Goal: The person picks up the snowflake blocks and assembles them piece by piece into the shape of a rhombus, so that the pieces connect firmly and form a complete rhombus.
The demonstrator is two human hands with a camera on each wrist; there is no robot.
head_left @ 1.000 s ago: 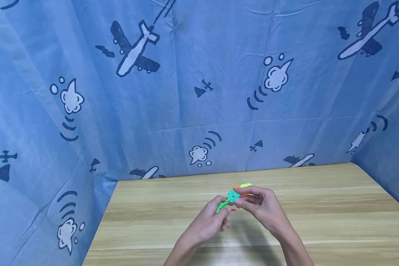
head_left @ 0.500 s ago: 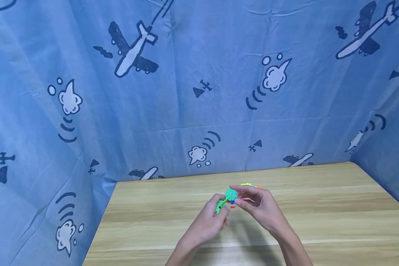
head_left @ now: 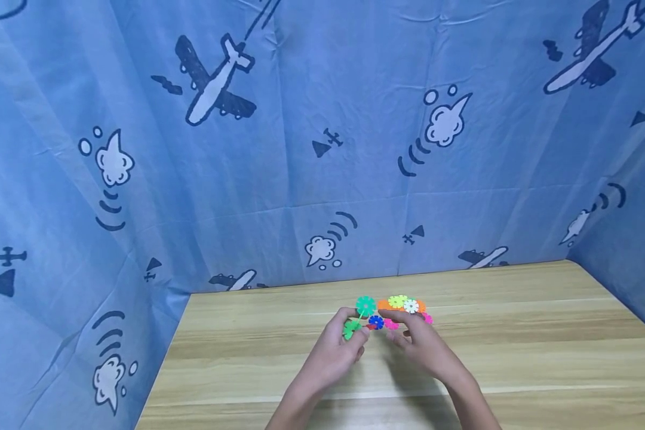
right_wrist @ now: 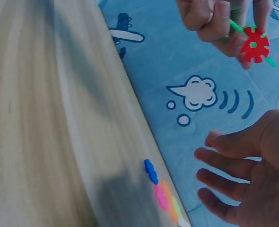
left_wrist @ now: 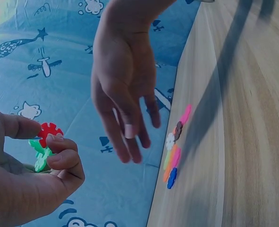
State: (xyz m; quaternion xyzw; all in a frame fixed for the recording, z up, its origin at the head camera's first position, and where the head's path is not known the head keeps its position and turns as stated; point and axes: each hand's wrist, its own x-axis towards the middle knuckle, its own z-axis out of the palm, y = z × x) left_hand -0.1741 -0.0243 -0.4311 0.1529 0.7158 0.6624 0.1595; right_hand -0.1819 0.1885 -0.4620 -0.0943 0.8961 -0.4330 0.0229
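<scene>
My left hand (head_left: 334,349) holds a small joined cluster of plastic snowflake discs above the table. In the head view, a teal-green disc (head_left: 365,306) stands up at the far end of the cluster and a brighter green disc (head_left: 351,328) sits nearer the thumb. A red disc (right_wrist: 255,45) in the same cluster shows clearly in the right wrist view, green edges sticking out behind it. Thumb and fingertips pinch around it. My right hand (head_left: 424,346) hovers just to the right, fingers spread and apart from the cluster, with nothing in them.
Loose snowflake discs lie on the wooden table (head_left: 236,358) beyond the hands: a blue disc (head_left: 376,322), a pink disc (head_left: 391,323), a yellow disc (head_left: 396,301), a white disc (head_left: 411,306) and orange ones. A blue patterned curtain (head_left: 355,179) rises behind the table edge.
My right hand has let go of the teal-green disc and drawn back slightly, its fingers spreading. The left hand has turned the cluster, and more loose discs show behind.
</scene>
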